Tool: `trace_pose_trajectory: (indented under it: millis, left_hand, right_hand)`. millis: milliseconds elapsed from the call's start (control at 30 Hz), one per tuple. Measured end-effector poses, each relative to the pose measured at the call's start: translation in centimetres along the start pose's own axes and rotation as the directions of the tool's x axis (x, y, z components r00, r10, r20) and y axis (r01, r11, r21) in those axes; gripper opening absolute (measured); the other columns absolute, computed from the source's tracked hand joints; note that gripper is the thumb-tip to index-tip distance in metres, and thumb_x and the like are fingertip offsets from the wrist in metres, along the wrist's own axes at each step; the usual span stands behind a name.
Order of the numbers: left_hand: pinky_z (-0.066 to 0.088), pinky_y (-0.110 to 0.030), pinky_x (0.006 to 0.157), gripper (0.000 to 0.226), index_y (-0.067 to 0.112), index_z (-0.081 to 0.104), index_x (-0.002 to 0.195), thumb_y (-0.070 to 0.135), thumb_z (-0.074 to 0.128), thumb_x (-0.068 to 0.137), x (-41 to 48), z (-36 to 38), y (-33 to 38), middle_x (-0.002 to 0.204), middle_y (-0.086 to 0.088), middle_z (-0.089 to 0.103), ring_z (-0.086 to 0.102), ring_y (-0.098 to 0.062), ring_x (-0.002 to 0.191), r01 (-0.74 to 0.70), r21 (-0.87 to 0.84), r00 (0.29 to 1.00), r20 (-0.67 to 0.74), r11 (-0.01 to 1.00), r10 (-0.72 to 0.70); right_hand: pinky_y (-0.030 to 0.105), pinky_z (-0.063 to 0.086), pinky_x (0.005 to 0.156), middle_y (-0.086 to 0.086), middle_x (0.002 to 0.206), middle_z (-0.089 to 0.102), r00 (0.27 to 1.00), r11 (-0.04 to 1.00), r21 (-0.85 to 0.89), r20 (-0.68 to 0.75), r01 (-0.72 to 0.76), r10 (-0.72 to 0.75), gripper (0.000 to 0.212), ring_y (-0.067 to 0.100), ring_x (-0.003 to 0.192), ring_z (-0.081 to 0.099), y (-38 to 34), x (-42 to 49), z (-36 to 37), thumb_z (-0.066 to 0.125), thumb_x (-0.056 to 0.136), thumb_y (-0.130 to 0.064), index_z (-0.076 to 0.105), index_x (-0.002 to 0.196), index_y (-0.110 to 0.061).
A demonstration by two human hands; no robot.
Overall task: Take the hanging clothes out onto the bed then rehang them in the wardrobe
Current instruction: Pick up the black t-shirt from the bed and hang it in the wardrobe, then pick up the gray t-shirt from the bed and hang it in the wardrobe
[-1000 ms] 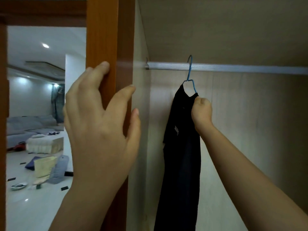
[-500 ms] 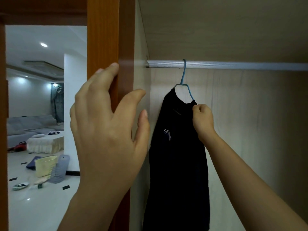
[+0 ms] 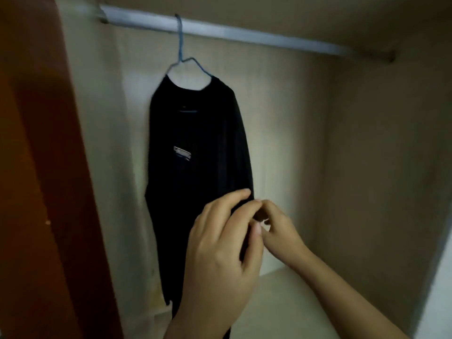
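Your left hand (image 3: pixel 220 243) has left the door frame and joined your right hand (image 3: pixel 278 231), both pinching the black shirt's (image 3: pixel 195 148) edge, now hanging on the wardrobe rail (image 3: pixel 244 33), so rehanging looks done.

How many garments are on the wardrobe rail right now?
1. A black shirt hangs on a blue hanger near the left end of the rail. The rest of the rail in view is bare; its far right end is partly out of sight.

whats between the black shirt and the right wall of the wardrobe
Nothing hangs there: in the head view, right of the black shirt the rail runs bare to the right wall.
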State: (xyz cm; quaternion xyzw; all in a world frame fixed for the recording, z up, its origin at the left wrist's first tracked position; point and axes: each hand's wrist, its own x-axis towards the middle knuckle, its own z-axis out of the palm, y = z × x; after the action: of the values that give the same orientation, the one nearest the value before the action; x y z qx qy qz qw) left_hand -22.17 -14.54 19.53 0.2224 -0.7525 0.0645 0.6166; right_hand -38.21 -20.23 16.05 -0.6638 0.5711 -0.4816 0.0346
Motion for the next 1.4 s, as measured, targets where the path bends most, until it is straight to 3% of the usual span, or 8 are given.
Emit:
trace_pose_trajectory:
  millis: [167, 300, 400, 567, 733, 900, 1133, 1400]
  left_hand:
    - [0.042, -0.018, 0.090, 0.026, 0.015, 0.061, 0.106, 0.023, 0.046, 0.086, -6.7, 4.9, -1.0, 0.109, 0.003, 0.061, 0.053, -0.005, 0.103, 0.151, -0.182, 0.962, 0.252, 0.972, -0.102]
    - [0.036, -0.011, 0.089, 0.027, 0.012, 0.063, 0.103, 0.022, 0.044, 0.087, -14.5, 7.8, -1.9, 0.104, 0.001, 0.063, 0.052, -0.004, 0.099, 0.307, -0.233, 0.837, 0.528, 0.923, -0.145]
    - [0.034, -0.011, 0.085, 0.025, 0.009, 0.063, 0.103, 0.016, 0.047, 0.085, -21.1, 8.3, -2.0, 0.103, -0.002, 0.063, 0.054, -0.006, 0.099, 0.470, -0.199, 0.662, 0.724, 0.860, -0.194]
    - [0.036, -0.013, 0.078, 0.023, 0.012, 0.058, 0.111, 0.008, 0.050, 0.089, -30.1, 5.7, -1.4, 0.112, 0.000, 0.059, 0.057, -0.013, 0.104, 0.644, -0.035, 0.275, 0.943, 0.765, -0.189]
    - [0.041, -0.018, 0.083, 0.030, 0.012, 0.054, 0.120, 0.011, 0.050, 0.090, -35.4, 0.9, -3.0, 0.120, -0.004, 0.060, 0.057, -0.016, 0.108, 0.668, 0.086, -0.011, 0.994, 0.739, -0.105]
    - [0.040, -0.022, 0.084, 0.029, 0.005, 0.054, 0.118, 0.006, 0.051, 0.089, -39.3, -3.0, -5.3, 0.118, -0.011, 0.060, 0.057, -0.021, 0.106, 0.635, 0.173, -0.188, 0.980, 0.753, -0.066]
    - [0.042, -0.028, 0.084, 0.028, 0.006, 0.053, 0.118, 0.007, 0.049, 0.090, -42.5, -5.6, -7.4, 0.117, -0.015, 0.060, 0.056, -0.025, 0.107, 0.524, 0.205, -0.418, 0.908, 0.827, 0.039]
    - [0.040, -0.029, 0.078, 0.026, 0.009, 0.054, 0.117, 0.015, 0.046, 0.093, -43.7, -4.6, -4.6, 0.117, -0.014, 0.059, 0.056, -0.026, 0.102, 0.355, 0.109, -0.488, 0.869, 0.928, 0.085]
  right_hand:
    - [0.003, 0.038, 0.068, -0.019, 0.079, 0.053, 0.957, 0.948, -0.180, 0.074, -0.264, 0.280, 0.008, -0.010, 0.080, 0.055, 5.9, -11.8, -1.7, 0.054, 0.086, -0.023, 0.059, 0.092, -0.022]
    - [0.009, 0.038, 0.072, -0.008, 0.095, 0.062, 0.805, 0.784, -0.341, 0.115, -0.518, 0.582, 0.019, 0.009, 0.093, 0.063, 8.8, -23.4, -2.0, 0.052, 0.088, -0.022, 0.063, 0.102, -0.014]
    - [0.019, 0.044, 0.080, -0.002, 0.110, 0.063, 0.611, 0.578, -0.429, 0.075, -0.694, 0.788, 0.025, 0.014, 0.101, 0.061, 8.9, -32.2, -1.1, 0.047, 0.091, -0.022, 0.060, 0.111, -0.016]
    - [0.023, 0.043, 0.090, 0.002, 0.118, 0.061, 0.186, 0.172, -0.419, 0.009, -0.891, 0.983, 0.029, 0.019, 0.110, 0.058, 5.0, -45.5, 1.7, 0.046, 0.092, -0.025, 0.055, 0.119, -0.018]
    - [0.023, 0.042, 0.084, 0.006, 0.115, 0.057, -0.216, -0.228, -0.147, -0.089, -0.963, 0.972, 0.034, 0.019, 0.100, 0.056, -2.9, -54.7, 6.8, 0.047, 0.093, -0.020, 0.049, 0.126, -0.015]
    - [0.033, 0.042, 0.093, 0.017, 0.125, 0.059, -0.461, -0.458, 0.058, -0.187, -0.887, 0.868, 0.037, 0.029, 0.114, 0.056, -9.8, -61.7, 12.9, 0.055, 0.089, -0.015, 0.052, 0.125, -0.004]
    - [0.030, 0.039, 0.079, 0.018, 0.113, 0.063, -0.610, -0.521, 0.333, -0.288, -0.786, 0.738, 0.030, 0.031, 0.104, 0.058, -18.1, -65.8, 17.5, 0.059, 0.087, -0.013, 0.058, 0.114, -0.001]
    - [0.029, 0.042, 0.085, 0.015, 0.117, 0.063, -0.706, -0.552, 0.468, -0.269, -0.690, 0.655, 0.034, 0.027, 0.106, 0.059, -23.2, -69.5, 20.0, 0.058, 0.087, -0.014, 0.055, 0.119, -0.003]
